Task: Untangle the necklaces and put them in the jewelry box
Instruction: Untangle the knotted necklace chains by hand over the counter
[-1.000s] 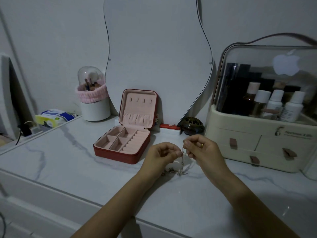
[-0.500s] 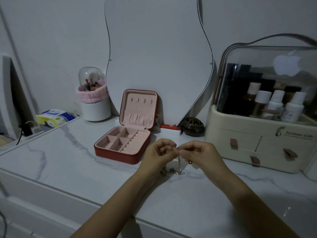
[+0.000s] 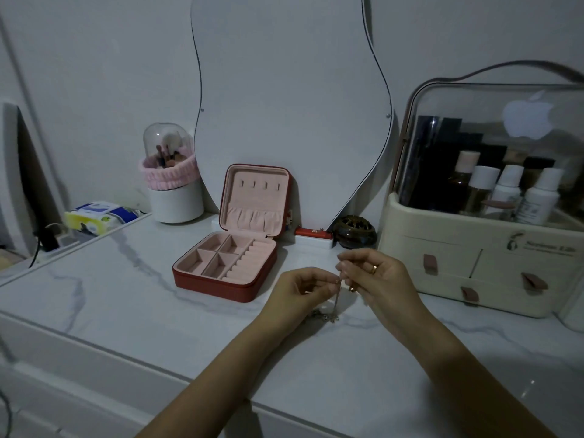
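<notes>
Necklaces (image 3: 328,312) hang tangled at 5 o'clock from the open jewelry box (image 3: 226,267), pinched at the top between left hand (image 3: 305,290) and right hand (image 3: 376,276), probably so the knot dangles free above the tabletop (image 3: 126,311).

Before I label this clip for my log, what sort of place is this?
Most likely a dressing table in a bedroom: a wavy mirror leans on the wall, a cosmetics organizer holds bottles, and an open jewelry box sits on the marble-look top.
</notes>
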